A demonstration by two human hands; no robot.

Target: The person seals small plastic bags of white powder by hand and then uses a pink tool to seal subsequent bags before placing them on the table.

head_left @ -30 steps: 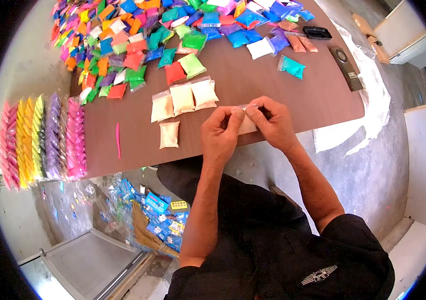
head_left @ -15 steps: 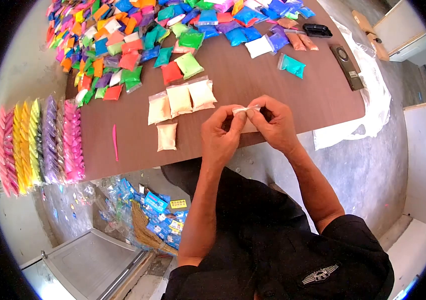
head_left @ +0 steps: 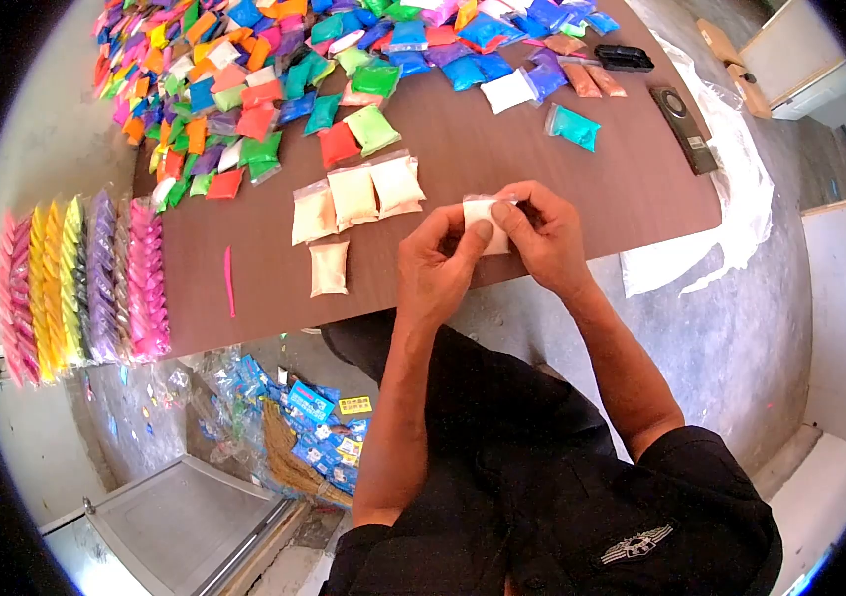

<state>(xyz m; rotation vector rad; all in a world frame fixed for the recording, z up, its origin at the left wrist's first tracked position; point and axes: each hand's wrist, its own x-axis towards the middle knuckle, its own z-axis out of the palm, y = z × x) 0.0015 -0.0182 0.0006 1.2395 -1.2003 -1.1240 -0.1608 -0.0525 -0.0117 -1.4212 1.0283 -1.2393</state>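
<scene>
We hold a small cream packet over the near edge of the surface — fingers of our left hand and right hand clamped on it — near four similar packets.

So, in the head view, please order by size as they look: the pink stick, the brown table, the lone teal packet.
Brown table
Lone teal packet
Pink stick: long, but very thin

Both hands' fingers on pale packet | pale packets, pink tool on table
</scene>
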